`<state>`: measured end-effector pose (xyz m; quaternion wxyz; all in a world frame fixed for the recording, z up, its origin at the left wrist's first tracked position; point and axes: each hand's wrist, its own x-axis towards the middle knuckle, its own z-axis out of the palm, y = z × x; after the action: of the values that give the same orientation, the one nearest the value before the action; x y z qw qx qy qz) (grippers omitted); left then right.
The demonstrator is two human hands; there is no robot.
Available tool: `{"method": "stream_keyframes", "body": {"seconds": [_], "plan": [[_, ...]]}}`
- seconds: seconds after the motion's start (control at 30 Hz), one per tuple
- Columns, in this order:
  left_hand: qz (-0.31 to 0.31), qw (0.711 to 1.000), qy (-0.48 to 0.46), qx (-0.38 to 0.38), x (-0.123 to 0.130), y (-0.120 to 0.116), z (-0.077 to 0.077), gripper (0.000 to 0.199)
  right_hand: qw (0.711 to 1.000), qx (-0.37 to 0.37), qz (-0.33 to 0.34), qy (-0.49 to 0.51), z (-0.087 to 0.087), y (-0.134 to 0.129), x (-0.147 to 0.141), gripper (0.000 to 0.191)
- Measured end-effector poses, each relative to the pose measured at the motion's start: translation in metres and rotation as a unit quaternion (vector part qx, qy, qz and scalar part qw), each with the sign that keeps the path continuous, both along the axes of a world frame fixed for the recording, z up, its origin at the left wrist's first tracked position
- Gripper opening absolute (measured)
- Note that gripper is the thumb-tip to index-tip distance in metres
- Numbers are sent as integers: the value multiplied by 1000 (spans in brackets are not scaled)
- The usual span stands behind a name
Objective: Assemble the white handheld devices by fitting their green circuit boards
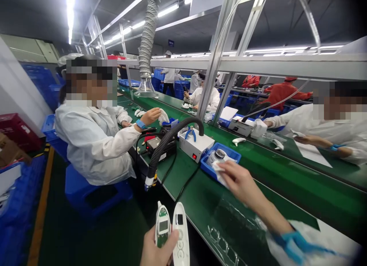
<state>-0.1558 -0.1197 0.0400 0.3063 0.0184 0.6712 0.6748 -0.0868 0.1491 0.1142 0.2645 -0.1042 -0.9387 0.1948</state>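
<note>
Low in the view, my left hand (160, 248) holds two pieces side by side: a white device half with a green circuit board and small screen (163, 226), and a white cover (181, 235) with a dark window and round button openings. My right hand (236, 178) reaches over a blue tray (235, 156) on the green bench, its fingers closed on a white cloth or tissue (220, 170). Inside the tray, beside the cloth, sits a round metal-topped container (220, 154).
A white box (196, 145) with blue pliers (190, 134) and a black flexible hose (169, 140) stand left of the tray. Clear plastic (232, 220) lies on the bench. One co-worker (97, 136) sits at left, another (344, 132) across at right.
</note>
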Motion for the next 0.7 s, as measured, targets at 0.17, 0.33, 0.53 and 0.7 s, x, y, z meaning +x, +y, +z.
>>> {"method": "stream_keyframes", "body": {"seconds": [0.17,0.33,0.53,0.7], "plan": [[10,1000,19,3,8,-2,-5,38,980,16,167,-105,-20,-110,25,27],[-10,999,43,6,13,-3,0,31,964,137,202,-108,-35,-135,29,17],[-67,997,44,-15,12,-5,-12,31,928,277,208,-139,-34,-123,31,12],[-86,996,27,-13,15,-5,-7,27,947,254,174,-92,-43,-119,35,26]]}}
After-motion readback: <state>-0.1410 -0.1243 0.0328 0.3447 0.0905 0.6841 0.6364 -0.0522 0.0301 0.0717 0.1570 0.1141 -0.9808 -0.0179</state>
